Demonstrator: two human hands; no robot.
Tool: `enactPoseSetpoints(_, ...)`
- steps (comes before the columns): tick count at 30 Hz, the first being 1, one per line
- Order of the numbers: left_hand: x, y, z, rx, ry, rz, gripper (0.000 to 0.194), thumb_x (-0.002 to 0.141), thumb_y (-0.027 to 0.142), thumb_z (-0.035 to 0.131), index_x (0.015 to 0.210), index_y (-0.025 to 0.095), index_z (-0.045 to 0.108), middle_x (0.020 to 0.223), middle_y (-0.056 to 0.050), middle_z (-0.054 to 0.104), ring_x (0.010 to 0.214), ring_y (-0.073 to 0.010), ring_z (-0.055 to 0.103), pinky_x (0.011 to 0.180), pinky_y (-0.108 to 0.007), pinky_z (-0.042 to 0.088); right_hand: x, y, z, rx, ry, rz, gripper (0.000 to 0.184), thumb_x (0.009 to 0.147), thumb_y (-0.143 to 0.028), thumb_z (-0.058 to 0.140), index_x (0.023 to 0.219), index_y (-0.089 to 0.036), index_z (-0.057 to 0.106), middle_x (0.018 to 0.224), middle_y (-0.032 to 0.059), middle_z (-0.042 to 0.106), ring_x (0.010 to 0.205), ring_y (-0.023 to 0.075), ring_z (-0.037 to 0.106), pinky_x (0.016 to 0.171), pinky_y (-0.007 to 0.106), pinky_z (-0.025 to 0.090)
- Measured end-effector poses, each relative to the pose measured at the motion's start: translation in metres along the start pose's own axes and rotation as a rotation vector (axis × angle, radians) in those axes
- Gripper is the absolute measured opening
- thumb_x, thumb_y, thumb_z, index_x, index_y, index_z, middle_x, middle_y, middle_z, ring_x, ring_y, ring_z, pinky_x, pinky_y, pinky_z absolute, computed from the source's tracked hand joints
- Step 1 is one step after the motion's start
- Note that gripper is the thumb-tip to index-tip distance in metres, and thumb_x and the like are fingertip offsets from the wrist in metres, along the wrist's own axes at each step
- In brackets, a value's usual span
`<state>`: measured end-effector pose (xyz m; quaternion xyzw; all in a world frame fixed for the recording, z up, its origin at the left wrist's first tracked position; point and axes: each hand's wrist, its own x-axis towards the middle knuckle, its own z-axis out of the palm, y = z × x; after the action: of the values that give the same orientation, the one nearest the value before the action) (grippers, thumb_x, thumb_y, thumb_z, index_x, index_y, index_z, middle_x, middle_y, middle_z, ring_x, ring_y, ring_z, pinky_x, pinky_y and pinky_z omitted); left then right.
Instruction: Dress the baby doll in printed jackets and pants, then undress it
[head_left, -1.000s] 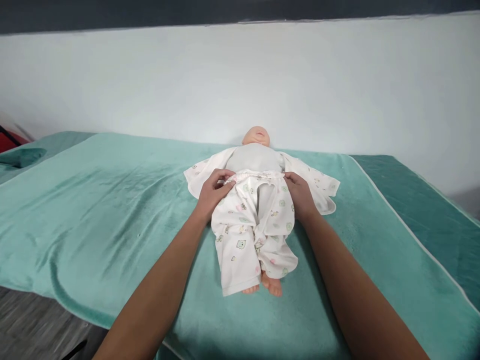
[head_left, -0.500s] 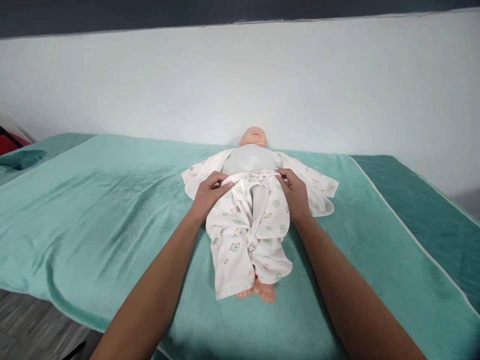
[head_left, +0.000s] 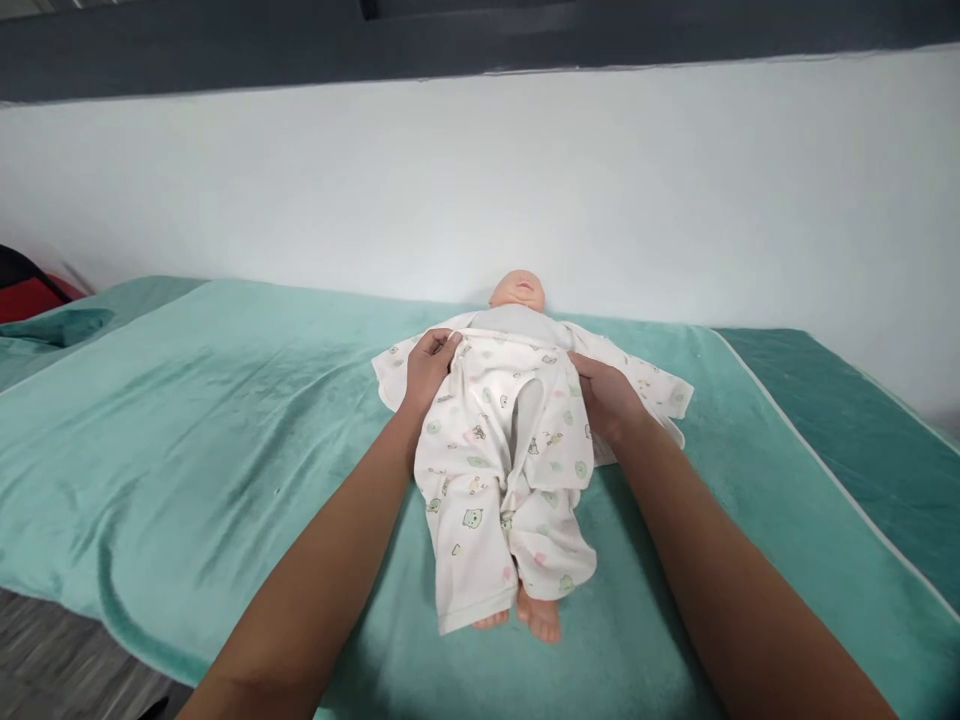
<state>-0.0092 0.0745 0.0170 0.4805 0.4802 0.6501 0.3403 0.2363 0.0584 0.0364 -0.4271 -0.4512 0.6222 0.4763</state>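
Observation:
A baby doll (head_left: 517,291) lies on its back, head toward the wall and bare feet (head_left: 541,617) toward me. White printed baby pants (head_left: 480,450) with an open crotch cover its legs and lower belly. My left hand (head_left: 430,368) pinches the waistband at the left side, thumb on top. At the right side, my right hand (head_left: 604,392) grips the waistband edge; some of its fingers are hidden beneath the cloth. Beneath the doll, a matching white printed jacket (head_left: 637,375) lies spread open, its sleeves out to both sides. The doll's grey torso (head_left: 516,320) shows above the waistband.
A light green plush blanket (head_left: 225,430) with several folds covers the bed, and a darker green strip (head_left: 847,420) lies at the right. Behind stands a white wall (head_left: 480,180). Something red and black (head_left: 30,290) is at the far left, above grey flooring (head_left: 60,660).
Both hands have drawn the waistband further up toward the doll's chest, so less of the grey torso shows. The view has tilted up slightly.

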Motion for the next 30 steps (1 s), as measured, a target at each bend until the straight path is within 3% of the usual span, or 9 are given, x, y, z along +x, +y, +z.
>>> enactPoseSetpoints(3,0.004,-0.006,0.003,-0.016,0.030,-0.052,0.019,0.078,0.038,0.068,0.079,0.019,0.063,0.077,0.002,0.058,0.073,-0.0120,0.050,0.069,-0.023,0.040,-0.004,0.002,0.004,0.110,0.019,0.071,0.025,0.075,-0.046,0.070,0.083,-0.023,0.065,0.069,0.0054,0.067,0.078,0.0281,0.064,0.072,0.041,0.051)
enactPoseSetpoints(7,-0.004,-0.007,-0.003,0.111,-0.062,-0.090,0.020,0.082,0.038,0.064,0.075,0.021,0.057,0.068,0.004,0.052,0.067,-0.0123,0.045,0.063,-0.024,0.035,-0.008,0.005,0.013,0.131,0.092,0.003,0.023,0.080,-0.045,0.070,0.081,-0.023,0.063,0.069,0.0029,0.065,0.070,0.0228,0.061,0.066,0.036,0.050)
enactPoseSetpoints(11,-0.016,0.002,-0.012,0.325,-0.164,-0.065,0.022,0.081,0.035,0.062,0.069,0.022,0.049,0.065,0.004,0.048,0.067,-0.0149,0.044,0.066,-0.028,0.036,-0.013,0.005,0.010,-0.073,0.147,-0.025,0.030,0.077,-0.047,0.075,0.072,-0.021,0.059,0.063,-0.0018,0.058,0.058,0.0142,0.049,0.054,0.028,0.040)
enactPoseSetpoints(14,-0.022,0.014,-0.017,0.388,-0.249,-0.065,0.019,0.077,0.031,0.062,0.066,0.023,0.049,0.067,0.002,0.052,0.072,-0.0187,0.048,0.073,-0.031,0.041,-0.020,0.000,0.000,-0.295,0.094,-0.022,0.027,0.074,-0.042,0.076,0.074,-0.021,0.059,0.064,-0.0026,0.057,0.057,0.0121,0.045,0.052,0.026,0.035)
enactPoseSetpoints(17,-0.027,0.026,-0.019,0.291,-0.364,-0.116,0.010,0.077,0.031,0.061,0.071,0.023,0.058,0.078,-0.002,0.062,0.083,-0.0229,0.056,0.086,-0.036,0.045,-0.028,-0.007,-0.010,-0.441,-0.025,0.014,0.018,0.075,-0.034,0.071,0.081,-0.022,0.060,0.070,-0.0032,0.060,0.060,0.0117,0.048,0.053,0.024,0.036)
enactPoseSetpoints(20,-0.031,0.034,-0.019,0.172,-0.383,-0.297,0.014,0.078,0.034,0.062,0.083,0.021,0.065,0.091,-0.005,0.069,0.091,-0.0246,0.061,0.091,-0.038,0.046,-0.031,-0.011,-0.014,-0.508,-0.086,0.074,0.013,0.075,-0.027,0.066,0.084,-0.022,0.058,0.076,-0.0031,0.062,0.063,0.0121,0.053,0.055,0.024,0.039)
enactPoseSetpoints(24,-0.038,0.041,-0.014,-0.012,-0.369,-0.482,0.028,0.078,0.042,0.067,0.095,0.020,0.070,0.095,-0.007,0.073,0.094,-0.0272,0.065,0.088,-0.040,0.049,-0.031,-0.014,-0.006,-0.546,-0.011,0.120,0.017,0.072,-0.021,0.065,0.087,-0.021,0.057,0.080,-0.0010,0.065,0.066,0.0139,0.057,0.054,0.023,0.042)
enactPoseSetpoints(30,-0.041,0.037,-0.009,-0.234,-0.373,-0.582,0.039,0.075,0.052,0.071,0.098,0.020,0.073,0.083,-0.006,0.073,0.094,-0.0287,0.068,0.090,-0.043,0.052,-0.035,-0.017,0.007,-0.531,0.067,0.130,0.033,0.064,-0.018,0.076,0.092,-0.021,0.060,0.084,0.0028,0.071,0.073,0.0190,0.062,0.055,0.025,0.047)
